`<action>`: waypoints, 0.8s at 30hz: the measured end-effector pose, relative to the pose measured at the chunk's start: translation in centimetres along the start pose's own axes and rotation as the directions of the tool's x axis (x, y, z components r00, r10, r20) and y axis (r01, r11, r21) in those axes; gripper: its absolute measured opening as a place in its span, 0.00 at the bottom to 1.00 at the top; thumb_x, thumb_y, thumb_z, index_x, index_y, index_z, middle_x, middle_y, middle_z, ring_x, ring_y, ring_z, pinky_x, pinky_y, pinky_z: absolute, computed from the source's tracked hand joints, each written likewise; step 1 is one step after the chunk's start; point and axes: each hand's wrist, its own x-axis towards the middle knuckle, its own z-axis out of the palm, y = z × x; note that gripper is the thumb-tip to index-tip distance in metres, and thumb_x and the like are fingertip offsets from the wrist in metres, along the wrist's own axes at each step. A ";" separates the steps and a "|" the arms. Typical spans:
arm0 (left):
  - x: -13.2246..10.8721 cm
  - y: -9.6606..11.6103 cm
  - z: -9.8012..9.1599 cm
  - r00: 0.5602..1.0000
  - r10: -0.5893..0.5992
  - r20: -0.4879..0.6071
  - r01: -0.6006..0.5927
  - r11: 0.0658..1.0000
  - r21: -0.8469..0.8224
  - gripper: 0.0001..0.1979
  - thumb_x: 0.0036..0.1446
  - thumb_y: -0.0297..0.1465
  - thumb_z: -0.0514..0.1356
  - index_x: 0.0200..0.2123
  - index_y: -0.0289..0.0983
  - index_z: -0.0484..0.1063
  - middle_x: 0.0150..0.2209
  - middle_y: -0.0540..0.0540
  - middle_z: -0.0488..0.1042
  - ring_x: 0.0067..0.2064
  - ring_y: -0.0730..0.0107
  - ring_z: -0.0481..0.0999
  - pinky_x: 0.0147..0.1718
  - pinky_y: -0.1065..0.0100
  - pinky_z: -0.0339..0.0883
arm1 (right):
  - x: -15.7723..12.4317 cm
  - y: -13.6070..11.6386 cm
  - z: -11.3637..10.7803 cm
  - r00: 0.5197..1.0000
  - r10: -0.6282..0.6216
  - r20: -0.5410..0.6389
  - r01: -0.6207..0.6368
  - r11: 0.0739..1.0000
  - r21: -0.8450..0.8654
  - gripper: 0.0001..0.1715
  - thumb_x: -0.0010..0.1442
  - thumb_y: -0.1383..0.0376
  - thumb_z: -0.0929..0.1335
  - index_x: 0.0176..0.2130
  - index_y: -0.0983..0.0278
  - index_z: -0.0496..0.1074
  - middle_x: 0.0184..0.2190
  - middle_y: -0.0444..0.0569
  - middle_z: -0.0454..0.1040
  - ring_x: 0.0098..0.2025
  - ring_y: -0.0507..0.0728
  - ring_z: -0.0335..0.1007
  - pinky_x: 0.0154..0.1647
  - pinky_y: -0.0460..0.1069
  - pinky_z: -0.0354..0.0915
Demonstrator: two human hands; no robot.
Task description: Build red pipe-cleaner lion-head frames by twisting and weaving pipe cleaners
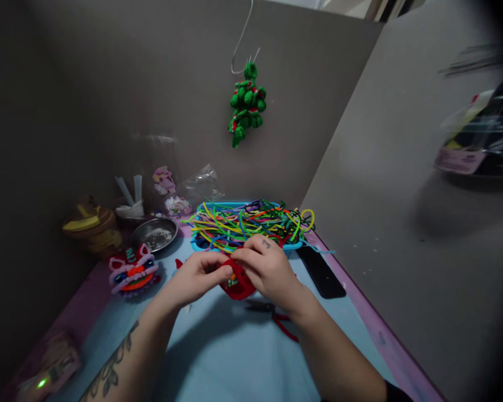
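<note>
Pinching: left hand (205, 273) narrow on red piece (240, 287) at its upper left; piece sits just below the fingertips, between hands, long axis unclear; right hand (268, 268) holding its top right, both touching. Containers: metal dish (141, 229) with pale bits (158, 239); blue tray (195, 243) heaped with coloured stems (243, 223).

The red piece (242, 286) has a fuzzy, matt surface, as do the multicoloured strands (238, 226) in the far tray (195, 245) of smooth blue plastic, while the far-left bowl (140, 233) is shiny metal, the far bag (205, 181) clear glossy plastic, and the table (235, 352) smooth and matt.
</note>
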 end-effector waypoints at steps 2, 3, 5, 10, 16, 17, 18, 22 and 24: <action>0.0 0.0 0.0 0.999 0.016 -0.042 -0.017 1.000 -0.015 0.14 0.51 0.40 0.63 0.31 0.33 0.75 0.27 0.48 0.73 0.29 0.72 0.69 0.29 0.71 0.63 | 0.0 0.0 0.0 1.000 -0.004 0.000 0.004 1.000 -0.021 0.12 0.62 0.69 0.62 0.39 0.63 0.75 0.33 0.49 0.69 0.36 0.55 0.64 0.37 0.50 0.61; 0.0 0.0 -0.1 0.998 0.020 -0.066 -0.022 0.999 -0.028 0.13 0.50 0.38 0.64 0.34 0.34 0.75 0.29 0.47 0.75 0.30 0.70 0.70 0.30 0.70 0.65 | 0.0 0.0 0.0 1.000 0.001 -0.004 -0.001 1.000 -0.030 0.12 0.62 0.69 0.62 0.38 0.63 0.75 0.32 0.49 0.69 0.35 0.55 0.63 0.37 0.50 0.60; 0.0 -0.1 -0.1 0.993 0.024 -0.116 -0.028 0.999 -0.037 0.12 0.49 0.35 0.64 0.36 0.34 0.74 0.32 0.46 0.76 0.32 0.69 0.72 0.32 0.69 0.67 | 0.0 0.0 0.0 1.000 0.011 -0.017 -0.012 0.999 -0.044 0.12 0.62 0.69 0.62 0.38 0.63 0.75 0.32 0.49 0.69 0.35 0.55 0.63 0.37 0.49 0.60; -0.3 0.4 -0.1 0.962 0.112 -0.247 -0.075 0.985 0.152 0.07 0.49 0.31 0.64 0.33 0.36 0.76 0.32 0.46 0.77 0.34 0.67 0.74 0.37 0.67 0.68 | 0.2 -0.3 -0.1 0.999 0.026 -0.020 -0.027 0.998 -0.052 0.12 0.63 0.69 0.62 0.37 0.62 0.75 0.32 0.49 0.69 0.35 0.55 0.63 0.37 0.50 0.60; -0.3 1.0 -0.1 0.955 0.158 -0.250 -0.103 0.970 0.219 0.05 0.47 0.32 0.65 0.29 0.36 0.76 0.28 0.48 0.77 0.33 0.67 0.74 0.36 0.67 0.68 | 0.1 -0.5 -0.1 1.000 0.016 -0.024 -0.017 0.999 -0.037 0.12 0.62 0.70 0.62 0.37 0.63 0.75 0.32 0.49 0.69 0.35 0.55 0.63 0.37 0.49 0.60; -0.3 0.9 -0.1 0.955 0.156 -0.251 -0.102 0.971 0.217 0.05 0.47 0.32 0.65 0.28 0.36 0.76 0.28 0.48 0.77 0.32 0.67 0.74 0.35 0.67 0.68 | 0.1 -0.6 -0.1 1.000 0.012 -0.019 -0.013 0.999 -0.047 0.12 0.62 0.70 0.62 0.37 0.62 0.75 0.32 0.49 0.69 0.35 0.55 0.63 0.37 0.49 0.59; -0.3 0.9 -0.1 0.956 0.152 -0.250 -0.098 0.972 0.213 0.06 0.47 0.33 0.65 0.28 0.36 0.76 0.28 0.48 0.77 0.32 0.67 0.74 0.35 0.67 0.68 | 0.1 -0.6 -0.1 1.000 0.006 -0.014 -0.007 0.998 -0.060 0.12 0.62 0.70 0.62 0.37 0.62 0.75 0.32 0.49 0.69 0.35 0.55 0.63 0.37 0.50 0.59; -0.4 0.5 -0.2 0.964 0.119 -0.236 -0.076 0.980 0.184 0.08 0.48 0.35 0.66 0.27 0.35 0.74 0.27 0.48 0.75 0.31 0.69 0.73 0.33 0.68 0.66 | 0.1 -1.0 0.0 0.999 -0.035 -0.014 0.033 0.990 -0.136 0.11 0.63 0.68 0.63 0.36 0.62 0.75 0.32 0.48 0.70 0.35 0.55 0.61 0.36 0.49 0.56; -0.5 0.4 -0.3 0.970 0.101 -0.219 -0.064 0.983 0.171 0.09 0.48 0.35 0.66 0.25 0.35 0.72 0.26 0.48 0.74 0.30 0.70 0.71 0.32 0.69 0.65 | 0.1 -1.3 0.1 0.997 -0.067 -0.028 0.062 0.986 -0.154 0.11 0.63 0.68 0.63 0.34 0.63 0.75 0.31 0.48 0.71 0.34 0.54 0.61 0.35 0.49 0.55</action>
